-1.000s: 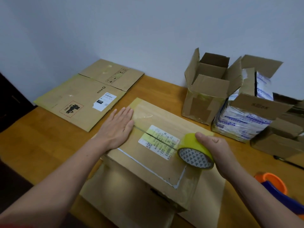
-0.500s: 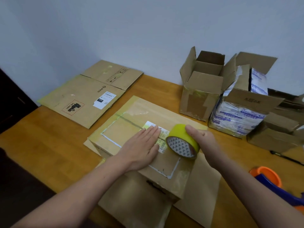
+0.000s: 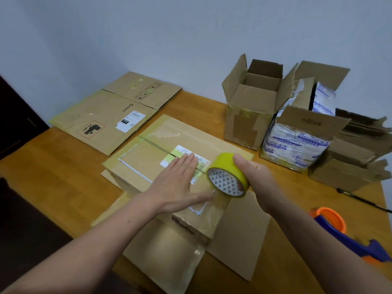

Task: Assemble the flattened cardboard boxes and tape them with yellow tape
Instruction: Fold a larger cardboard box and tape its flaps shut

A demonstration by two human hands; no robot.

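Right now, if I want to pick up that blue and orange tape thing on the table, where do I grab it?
Grab the tape dispenser by its long blue bar, probably from above: it lies flat on the table and looks slim enough for fingers, while the orange ring is wide and round.

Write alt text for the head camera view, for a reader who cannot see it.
A person's left hand presses flat on a closed cardboard box while the right hand holds a yellow tape roll over the box's top. Behind, flattened boxes lie on the wooden table; open boxes stand at the right.
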